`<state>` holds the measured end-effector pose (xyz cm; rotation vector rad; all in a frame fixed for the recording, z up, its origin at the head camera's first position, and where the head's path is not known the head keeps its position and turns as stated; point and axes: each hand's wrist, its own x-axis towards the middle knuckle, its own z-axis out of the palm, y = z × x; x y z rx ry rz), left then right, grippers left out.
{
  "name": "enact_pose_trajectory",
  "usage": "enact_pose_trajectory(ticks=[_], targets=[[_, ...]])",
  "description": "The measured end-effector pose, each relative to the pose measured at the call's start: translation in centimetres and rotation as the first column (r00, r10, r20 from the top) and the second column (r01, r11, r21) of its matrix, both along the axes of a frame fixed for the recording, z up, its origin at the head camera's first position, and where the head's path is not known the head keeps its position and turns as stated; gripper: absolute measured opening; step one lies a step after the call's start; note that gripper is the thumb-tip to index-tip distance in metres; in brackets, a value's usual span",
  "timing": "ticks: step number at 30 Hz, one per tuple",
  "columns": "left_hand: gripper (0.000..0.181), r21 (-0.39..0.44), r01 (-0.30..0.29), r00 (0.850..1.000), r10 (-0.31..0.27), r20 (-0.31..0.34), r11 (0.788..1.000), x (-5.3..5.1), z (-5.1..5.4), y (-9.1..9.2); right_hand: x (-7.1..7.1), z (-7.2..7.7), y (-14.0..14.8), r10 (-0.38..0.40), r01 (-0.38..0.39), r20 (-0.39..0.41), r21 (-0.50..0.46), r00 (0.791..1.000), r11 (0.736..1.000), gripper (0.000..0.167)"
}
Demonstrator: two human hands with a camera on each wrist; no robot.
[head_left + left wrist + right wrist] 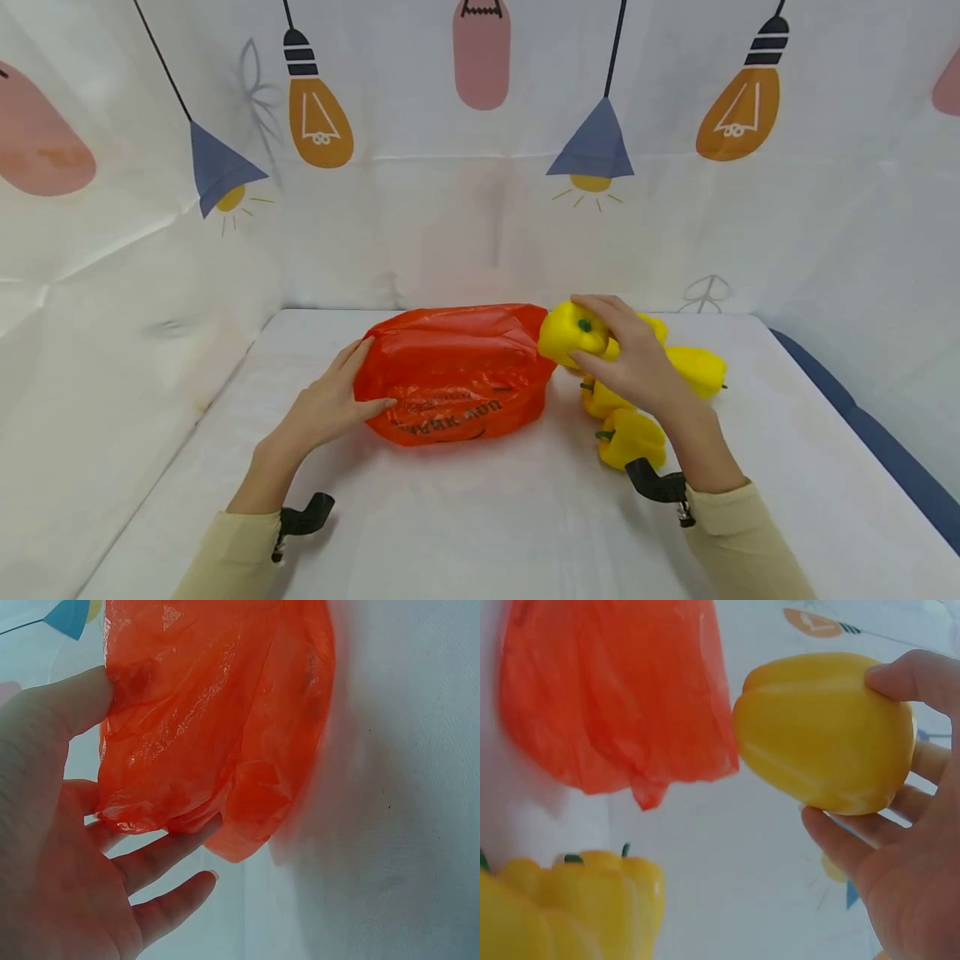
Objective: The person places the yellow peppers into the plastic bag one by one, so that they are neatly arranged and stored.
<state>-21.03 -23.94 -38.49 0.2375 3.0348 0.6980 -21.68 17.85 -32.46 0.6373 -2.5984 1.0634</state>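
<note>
A red plastic bag (457, 367) with dark print lies on the white table, its shape puffed up. At its left end is my left hand (322, 408), thumb on the near side; in the left wrist view that hand (82, 847) has its fingers and thumb around the edge of the bag (217, 712). My right hand (637, 358) grips a yellow bell pepper (567, 335) at the bag's right end. In the right wrist view the pepper (825, 735) is held between thumb and fingers, right beside the bag (615, 697).
Several more yellow peppers lie right of the bag, one nearest me (633, 440) and one farther right (697, 372). A white sheet printed with lamps and bulbs (480, 225) stands behind the table (450, 525).
</note>
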Motion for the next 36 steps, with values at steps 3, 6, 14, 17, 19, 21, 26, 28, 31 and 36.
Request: enact_pose_trajectory(ticks=[3, 6, 14, 17, 19, 21, 26, 28, 31, 36], targets=[[0.103, 0.009, -0.002, 1.000, 0.002, 0.000, 1.000, 0.0, -0.1, -0.2, -0.3, 0.3, -1.1, 0.034, -0.034, 0.008, 0.017, 0.999, 0.999, 0.065], [0.103, 0.014, -0.004, 1.000, 0.004, 0.001, 1.000, 0.1, -0.1, -0.3, -0.6, 0.3, -2.3, 0.069, -0.070, 0.019, 0.046, 0.997, 0.997, 0.065], [0.103, 0.008, -0.009, 1.000, 0.009, -0.001, 1.000, 0.0, -0.1, -0.5, -1.5, -0.2, -5.0, 0.176, -0.184, 0.071, 0.126, 0.982, 0.975, 0.065], [0.102, 0.011, -0.003, 1.000, 0.003, 0.002, 1.000, -0.1, -0.1, -0.3, -1.8, -0.3, -5.7, 0.201, -0.213, 0.093, 0.153, 0.975, 0.965, 0.063], [0.102, 0.011, -0.001, 1.000, 0.001, 0.006, 1.000, -0.1, -0.1, -0.3, -2.0, -0.3, -6.3, 0.225, -0.238, 0.096, 0.164, 0.970, 0.957, 0.062], [0.102, 0.012, -0.003, 1.000, 0.003, 0.012, 1.000, -0.1, -0.1, -0.3, -2.3, -0.4, -6.9, 0.253, -0.266, 0.092, 0.174, 0.963, 0.948, 0.062], [0.103, 0.007, -0.008, 1.000, 0.008, 0.015, 1.000, -0.1, -0.1, -0.2, -3.1, -1.0, -8.2, 0.294, -0.308, 0.095, 0.187, 0.951, 0.933, 0.058], [0.103, 0.005, -0.008, 1.000, 0.007, 0.012, 1.000, -0.1, -0.1, -0.1, -3.3, -1.2, -8.6, 0.294, -0.309, 0.098, 0.201, 0.951, 0.930, 0.057], [0.102, 0.008, -0.001, 1.000, 0.001, 0.012, 1.000, -0.1, -0.1, 0.1, -3.6, -1.3, -9.0, 0.283, -0.303, 0.118, 0.219, 0.952, 0.928, 0.056], [0.101, 0.009, 0.001, 1.000, -0.001, 0.012, 1.000, -0.1, -0.2, 0.3, -4.4, -2.3, -9.5, 0.275, -0.308, 0.170, 0.221, 0.946, 0.925, 0.059]])
